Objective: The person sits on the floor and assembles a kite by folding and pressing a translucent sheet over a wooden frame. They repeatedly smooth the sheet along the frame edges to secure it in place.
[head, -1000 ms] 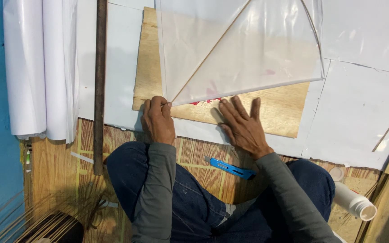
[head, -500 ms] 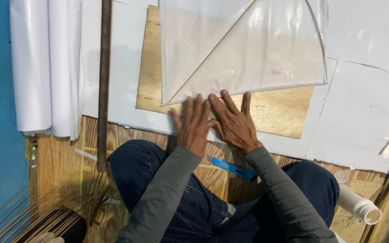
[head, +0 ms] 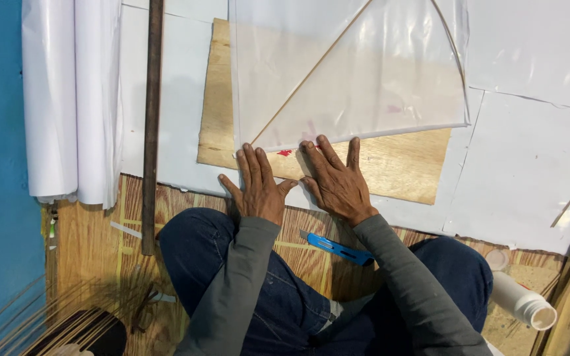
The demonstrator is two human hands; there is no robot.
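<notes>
Head view showed the left hand [head: 257,186] and right hand [head: 335,179] lying flat, fingers spread, grasping nothing. They pinned the translucent sheet's [head: 364,86] near edge against the plywood board [head: 397,168], probably to smooth it.

The top of the translucent sheet [head: 351,72] is cut off by the upper edge, and so are the white rolls [head: 70,99] and the dark rod [head: 152,118]. The plywood board [head: 390,165] is mostly covered by the sheet. The small red mark [head: 285,152] (beside the fingers [head: 252,161]) is too small to identify.
</notes>
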